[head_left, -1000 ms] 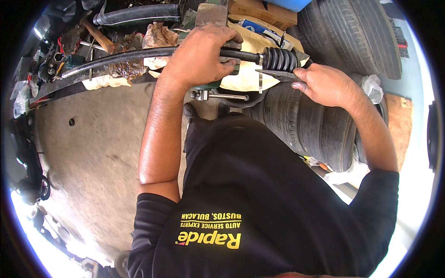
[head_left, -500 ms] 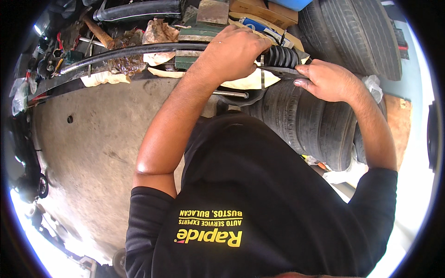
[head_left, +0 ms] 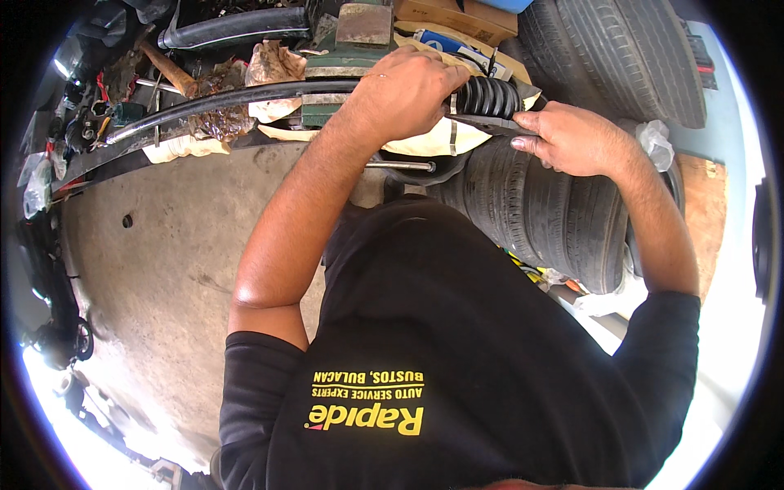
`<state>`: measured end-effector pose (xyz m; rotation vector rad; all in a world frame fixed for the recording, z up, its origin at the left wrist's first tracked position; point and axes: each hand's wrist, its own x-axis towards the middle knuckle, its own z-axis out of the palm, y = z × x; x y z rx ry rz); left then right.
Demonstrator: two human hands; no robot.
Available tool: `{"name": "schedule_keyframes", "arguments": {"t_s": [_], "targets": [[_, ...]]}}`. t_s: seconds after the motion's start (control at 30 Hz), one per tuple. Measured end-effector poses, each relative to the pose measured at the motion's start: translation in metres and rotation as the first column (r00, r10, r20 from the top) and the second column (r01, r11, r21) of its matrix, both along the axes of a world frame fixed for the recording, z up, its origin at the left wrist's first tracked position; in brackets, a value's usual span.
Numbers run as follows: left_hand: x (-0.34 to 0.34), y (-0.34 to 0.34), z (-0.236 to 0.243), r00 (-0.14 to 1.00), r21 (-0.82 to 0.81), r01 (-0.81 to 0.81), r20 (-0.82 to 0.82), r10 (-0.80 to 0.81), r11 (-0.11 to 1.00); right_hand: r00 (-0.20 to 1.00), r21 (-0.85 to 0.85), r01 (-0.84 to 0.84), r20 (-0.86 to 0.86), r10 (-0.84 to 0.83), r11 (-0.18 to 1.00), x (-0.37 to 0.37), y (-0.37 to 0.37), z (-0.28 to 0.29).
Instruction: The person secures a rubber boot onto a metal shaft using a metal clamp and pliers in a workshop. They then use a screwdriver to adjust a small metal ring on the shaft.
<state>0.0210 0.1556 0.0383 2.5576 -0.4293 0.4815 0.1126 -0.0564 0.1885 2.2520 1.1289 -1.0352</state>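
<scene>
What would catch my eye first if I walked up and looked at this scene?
Most striking are the two bare hands at the top centre: the left hand wraps over a long dark shaft, and the right hand presses beside its ribbed black rubber boot. Stacked tyres sit just below them on the right, and a green vise stands behind the shaft among rags and tools.

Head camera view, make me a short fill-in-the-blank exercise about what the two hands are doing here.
1. The left hand grips a long black ____ beside the ribbed rubber boot.
2. The right hand rests above a stack of ____.
3. The person's shirt is ____ with yellow print.

Missing words: shaft; tyres; black
</scene>
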Motion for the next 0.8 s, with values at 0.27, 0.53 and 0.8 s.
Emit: {"name": "schedule_keyframes", "arguments": {"t_s": [0.27, 0.53, 0.8], "targets": [[0.002, 0.003, -0.002, 1.000, -0.038, 0.029, -0.005, -0.030, 0.999, 0.987, 0.246, -0.131, 0.122, 0.103, 0.960, -0.011, -0.017, -0.015], [0.002, 0.008, 0.005, 0.994, -0.110, 0.079, -0.061, -0.086, 0.991, 0.987, 0.099, -0.099, 0.135, 0.085, 0.990, -0.013, -0.010, -0.010], [0.017, 0.003, 0.032, 0.972, -0.042, 0.068, -0.223, -0.076, 0.997, 0.980, 0.111, -0.132, 0.166, 0.113, 0.985, -0.017, -0.011, -0.011]]}}
